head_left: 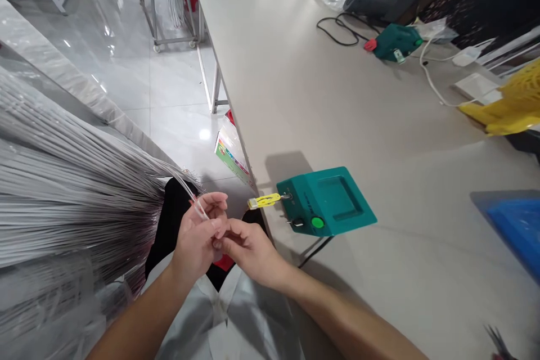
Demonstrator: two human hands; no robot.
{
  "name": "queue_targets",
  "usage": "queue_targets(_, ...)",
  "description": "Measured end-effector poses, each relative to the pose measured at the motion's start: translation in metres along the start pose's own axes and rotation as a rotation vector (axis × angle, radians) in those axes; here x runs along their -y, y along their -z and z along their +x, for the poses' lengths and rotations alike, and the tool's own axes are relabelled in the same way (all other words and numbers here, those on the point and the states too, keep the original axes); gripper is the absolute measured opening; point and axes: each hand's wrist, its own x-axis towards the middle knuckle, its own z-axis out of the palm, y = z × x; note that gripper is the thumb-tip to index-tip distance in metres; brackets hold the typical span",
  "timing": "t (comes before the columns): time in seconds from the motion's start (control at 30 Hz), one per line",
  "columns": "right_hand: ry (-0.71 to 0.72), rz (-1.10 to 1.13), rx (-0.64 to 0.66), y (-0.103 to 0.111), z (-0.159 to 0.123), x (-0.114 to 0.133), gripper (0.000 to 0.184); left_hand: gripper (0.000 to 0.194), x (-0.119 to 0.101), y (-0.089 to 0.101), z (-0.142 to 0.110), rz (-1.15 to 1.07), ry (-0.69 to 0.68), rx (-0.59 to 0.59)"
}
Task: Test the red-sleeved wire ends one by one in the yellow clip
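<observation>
- The left hand [197, 239] closes around thin white wires [186, 187], off the worktop [333, 107] beside its left edge; they lead from a large wire bundle [80, 163].
- The right hand [257, 252] meets its fingertips, thumb and forefinger drawn close; whether they pinch a wire, I cannot tell.
- A teal push-button box [327, 201] sits near that edge, its yellow clip [265, 201] overhanging.

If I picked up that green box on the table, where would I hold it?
Probably by the recessed end of the green box, from the right, spanning its far and near edges. The yellow clip and green button sit toward its left, while that end looks plain; avoid the black cable leaving the near side.
</observation>
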Motion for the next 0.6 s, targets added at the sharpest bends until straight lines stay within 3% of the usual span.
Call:
queue_targets(0.13,-0.105,-0.03,-0.037,0.003,0.001,-0.003,0.029,0.018,0.006,0.001,0.003,0.077,0.014,-0.065)
queue_targets(0.23,-0.123,0.068,-0.118,0.005,0.003,-0.001,0.032,0.026,0.009,0.008,0.005,0.235,-0.051,-0.146)
queue_targets(0.33,-0.141,0.128,-0.149,0.008,0.005,0.001,0.034,0.028,0.01,0.017,0.007,0.325,-0.083,-0.149)
queue_targets(0.47,-0.167,0.226,-0.13,0.009,0.006,0.002,0.039,0.022,0.009,0.019,0.009,0.283,-0.065,-0.11)
queue_targets(0.6,-0.105,0.196,-0.245,0.009,0.006,0.001,0.037,0.019,0.006,0.014,0.011,0.248,-0.127,-0.168)
